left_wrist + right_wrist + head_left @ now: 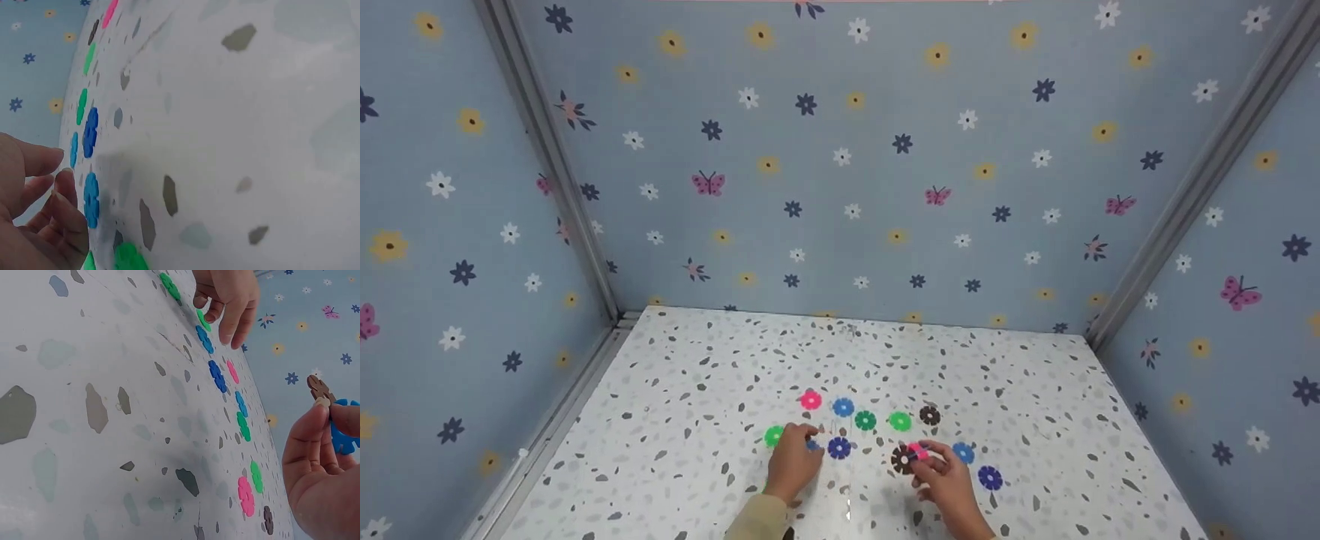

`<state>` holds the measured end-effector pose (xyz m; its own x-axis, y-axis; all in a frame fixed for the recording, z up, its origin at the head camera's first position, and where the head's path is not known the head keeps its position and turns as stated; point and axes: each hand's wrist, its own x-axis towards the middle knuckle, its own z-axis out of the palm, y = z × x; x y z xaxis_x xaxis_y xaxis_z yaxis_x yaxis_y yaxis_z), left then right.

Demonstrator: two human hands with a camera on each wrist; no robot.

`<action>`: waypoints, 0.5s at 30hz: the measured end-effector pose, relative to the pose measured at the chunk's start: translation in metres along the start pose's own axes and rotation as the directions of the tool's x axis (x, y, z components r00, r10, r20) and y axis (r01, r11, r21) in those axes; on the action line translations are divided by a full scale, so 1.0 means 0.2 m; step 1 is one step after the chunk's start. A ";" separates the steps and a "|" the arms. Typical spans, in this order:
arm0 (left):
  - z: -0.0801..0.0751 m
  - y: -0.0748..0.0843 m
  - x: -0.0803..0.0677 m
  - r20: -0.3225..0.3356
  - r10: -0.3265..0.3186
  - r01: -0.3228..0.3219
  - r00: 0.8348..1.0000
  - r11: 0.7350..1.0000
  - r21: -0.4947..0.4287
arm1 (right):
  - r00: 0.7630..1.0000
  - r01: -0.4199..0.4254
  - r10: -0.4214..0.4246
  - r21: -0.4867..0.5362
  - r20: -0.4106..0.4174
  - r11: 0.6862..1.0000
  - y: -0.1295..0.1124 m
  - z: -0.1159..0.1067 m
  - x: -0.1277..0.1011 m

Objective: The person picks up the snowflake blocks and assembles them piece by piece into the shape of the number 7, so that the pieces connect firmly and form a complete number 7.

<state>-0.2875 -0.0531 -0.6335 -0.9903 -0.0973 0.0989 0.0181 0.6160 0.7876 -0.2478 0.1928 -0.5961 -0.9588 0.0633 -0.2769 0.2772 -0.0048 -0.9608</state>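
Mid-assembly, by the look of it: right hand [941,476] pinching a brown disc [901,459] with a pink piece [917,451] above the desk [675,390]. Left hand [795,457] curled over a blue disc [812,445], grasp unclear. Next, probably: lifting that disc cleanly, aligning slots.

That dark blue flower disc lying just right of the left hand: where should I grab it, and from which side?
The dark blue disc lies flat on the table, so no face is free to clamp. Likely best: pinch across its notched rim, thumb and finger on opposite edges, coming from above and its right side, since the left hand crowds its left and a small blue disc sits there.
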 end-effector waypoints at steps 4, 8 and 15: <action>-0.01 -0.03 0.02 -0.006 -0.038 0.039 0.999 0.996 0.087 | 1.000 -0.014 0.014 0.003 -0.016 1.000 0.01 0.00 0.01; -0.01 -0.04 0.03 -0.001 -0.066 0.065 0.998 0.989 0.129 | 1.000 -0.004 0.004 0.006 -0.013 1.000 0.01 0.00 0.02; -0.01 -0.03 0.04 0.021 -0.112 0.105 0.994 0.973 0.205 | 1.000 0.008 -0.008 0.011 0.005 1.000 0.02 -0.02 0.04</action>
<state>-0.2958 -0.0583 -0.6365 -0.9889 -0.1488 -0.0025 -0.1144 0.7496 0.6520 -0.2533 0.1981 -0.6016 -0.9613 0.0588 -0.2690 0.2686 -0.0154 -0.9631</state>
